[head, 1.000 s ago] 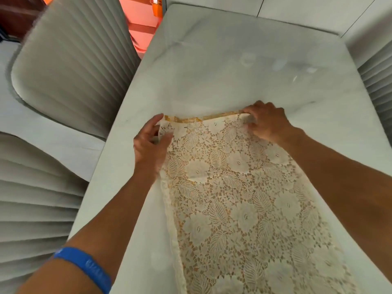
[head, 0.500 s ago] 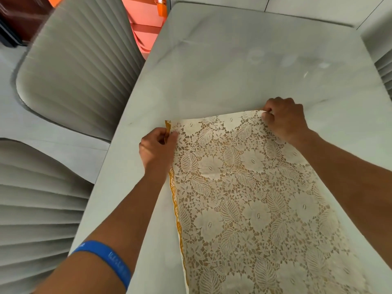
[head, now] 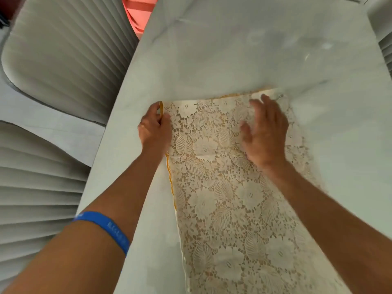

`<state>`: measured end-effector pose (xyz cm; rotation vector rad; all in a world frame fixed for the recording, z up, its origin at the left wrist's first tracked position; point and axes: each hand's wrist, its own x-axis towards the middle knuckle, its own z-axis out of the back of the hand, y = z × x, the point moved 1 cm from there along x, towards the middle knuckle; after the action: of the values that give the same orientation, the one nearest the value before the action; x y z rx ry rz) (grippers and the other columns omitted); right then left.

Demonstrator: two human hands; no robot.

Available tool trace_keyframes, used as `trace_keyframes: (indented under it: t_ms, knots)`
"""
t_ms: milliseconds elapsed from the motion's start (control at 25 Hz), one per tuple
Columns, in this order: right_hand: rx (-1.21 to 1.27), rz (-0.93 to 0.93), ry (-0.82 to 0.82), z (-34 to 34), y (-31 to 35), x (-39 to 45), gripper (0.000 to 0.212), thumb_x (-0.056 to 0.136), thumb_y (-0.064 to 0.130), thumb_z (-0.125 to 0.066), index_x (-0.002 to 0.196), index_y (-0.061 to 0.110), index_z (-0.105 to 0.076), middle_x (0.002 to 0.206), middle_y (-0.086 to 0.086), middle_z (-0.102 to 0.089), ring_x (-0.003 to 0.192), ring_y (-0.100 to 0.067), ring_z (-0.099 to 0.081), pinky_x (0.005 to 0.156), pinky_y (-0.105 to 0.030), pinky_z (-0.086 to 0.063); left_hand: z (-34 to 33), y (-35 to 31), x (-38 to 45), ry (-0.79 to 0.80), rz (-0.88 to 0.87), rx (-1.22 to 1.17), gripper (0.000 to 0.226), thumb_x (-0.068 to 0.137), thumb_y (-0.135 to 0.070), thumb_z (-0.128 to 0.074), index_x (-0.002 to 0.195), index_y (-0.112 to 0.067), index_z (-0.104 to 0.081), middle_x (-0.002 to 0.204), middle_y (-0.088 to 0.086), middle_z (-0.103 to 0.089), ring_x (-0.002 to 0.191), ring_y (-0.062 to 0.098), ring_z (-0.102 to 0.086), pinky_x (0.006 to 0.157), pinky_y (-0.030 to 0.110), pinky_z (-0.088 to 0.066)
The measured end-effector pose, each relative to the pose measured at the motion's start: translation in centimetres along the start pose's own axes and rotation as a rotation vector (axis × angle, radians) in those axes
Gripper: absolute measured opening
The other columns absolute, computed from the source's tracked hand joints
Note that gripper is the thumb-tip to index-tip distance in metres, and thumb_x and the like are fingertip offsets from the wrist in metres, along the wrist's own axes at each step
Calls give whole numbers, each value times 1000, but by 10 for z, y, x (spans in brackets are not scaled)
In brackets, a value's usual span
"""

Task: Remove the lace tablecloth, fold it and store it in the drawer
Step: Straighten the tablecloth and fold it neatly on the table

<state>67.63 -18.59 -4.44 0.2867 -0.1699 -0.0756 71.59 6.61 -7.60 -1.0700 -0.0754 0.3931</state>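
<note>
Right hand [head: 264,132], fisted on the cloth's far corner half a second before, lay released, flat, blurred, seemingly pressing the cloth [head: 229,200]; left hand [head: 154,128] pinched its left edge; cloth on counter [head: 233,49].

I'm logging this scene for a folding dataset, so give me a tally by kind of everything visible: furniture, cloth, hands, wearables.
Tables: 1, the pale table
Ribbed chairs: 3 in view
Lace tablecloth: 1
Hands: 2, left hand, right hand
Blue wristband: 1
Total: 8
</note>
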Motion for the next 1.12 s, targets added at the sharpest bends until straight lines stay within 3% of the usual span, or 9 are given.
trace_keyframes:
  t_ms: [120, 200, 320, 440, 560, 760, 880, 960, 1120]
  knots:
    - [4, 25, 109, -18, 30, -143, 57, 102, 49, -32, 152, 23, -30, 163, -6, -21, 150, -30, -14, 118, -56, -17, -1, 2, 0, 32, -15, 35, 34, 93, -32, -48, 126, -36, -54, 97, 0, -72, 92, 28, -66, 84, 46, -55]
    - [-112, 32, 212, -26, 27, -174, 64, 101, 57, -21, 157, 26, -16, 166, -6, -8, 152, -32, -3, 120, -58, -8, 1, 2, 2, 57, -27, 3, 40, 91, -32, -49, 130, -41, -48, 93, -8, -68, 83, 19, -63, 82, 44, -56]
    - [-186, -15, 256, -29, 25, -166, 68, 99, 62, -16, 157, 27, -8, 166, -6, 0, 151, -33, 5, 120, -57, 1, 15, 8, -23, 97, 18, -147, 64, 92, -22, -56, 147, -39, -27, 140, -6, -46, 118, 8, -50, 101, 35, -48]
    - [-169, -27, 316, -23, 29, -161, 70, 98, 64, -16, 157, 27, -7, 165, -7, 2, 151, -35, 4, 119, -60, 0, 36, 37, -143, 163, -107, 94, 63, 96, -16, -57, 152, -14, -29, 159, 9, -24, 145, 24, -23, 119, 45, -23]
    - [-100, 35, 462, -4, 13, -178, 69, 97, 64, -12, 156, 30, 1, 164, -5, 12, 150, -32, 14, 119, -54, 8, 53, 67, -326, 271, -317, 422, 50, 97, -25, -46, 144, -5, -45, 154, 24, -30, 142, 41, -28, 114, 56, -28]
    - [-85, -47, 434, 66, -85, -374, 60, 101, 54, -8, 156, 33, 1, 166, -1, 8, 151, -27, 12, 122, -51, 2, 60, 77, -508, 242, -86, 519, 55, 97, -38, -34, 140, -9, -52, 147, 23, -44, 133, 43, -44, 108, 54, -37]
    - [-89, -184, 396, 109, -139, -477, 61, 100, 51, -19, 156, 27, -21, 164, -6, -14, 151, -31, -11, 120, -51, -13, 65, 73, -573, 94, 32, 472, 54, 89, -18, -61, 140, -10, -48, 133, 11, -55, 118, 36, -50, 96, 51, -45]
    - [-69, -304, 420, 132, -161, -512, 59, 99, 48, -34, 153, 23, -30, 162, -9, -23, 148, -33, -21, 117, -52, -21, 69, 69, -615, 14, 274, 311, 59, 85, -15, -69, 138, -20, -44, 116, -2, -56, 107, 28, -52, 89, 48, -48]
    - [74, -515, 378, 167, -188, -541, 51, 92, 36, -58, 136, 15, -44, 135, -13, -54, 117, -36, -52, 91, -45, -46, 79, 65, -670, -116, 573, 5, 5, 88, -25, -63, 91, -27, -59, 78, -1, -66, 76, 29, -64, 65, 46, -56]
